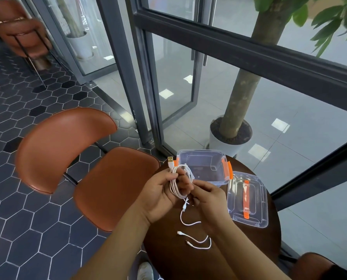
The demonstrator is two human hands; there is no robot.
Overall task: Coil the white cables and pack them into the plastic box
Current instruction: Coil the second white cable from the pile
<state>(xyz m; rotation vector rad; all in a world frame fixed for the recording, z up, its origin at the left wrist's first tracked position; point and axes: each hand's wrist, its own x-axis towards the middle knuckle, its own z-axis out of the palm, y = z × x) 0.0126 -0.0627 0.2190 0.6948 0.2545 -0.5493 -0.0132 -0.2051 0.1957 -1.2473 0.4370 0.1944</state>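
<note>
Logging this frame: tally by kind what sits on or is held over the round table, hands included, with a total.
Plastic box: 1
Box lid: 1
Cable coil: 1
Hands: 2, left hand and right hand
Total: 5
Loose white cable on the table is not counted: the number of separate cables is unclear.

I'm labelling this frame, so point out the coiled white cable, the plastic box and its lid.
coiled white cable (172, 186), head view, left strands of the loops.
plastic box (201, 158), head view, its far wall.
lid (258, 199), head view, clear panel near its right edge.
</note>
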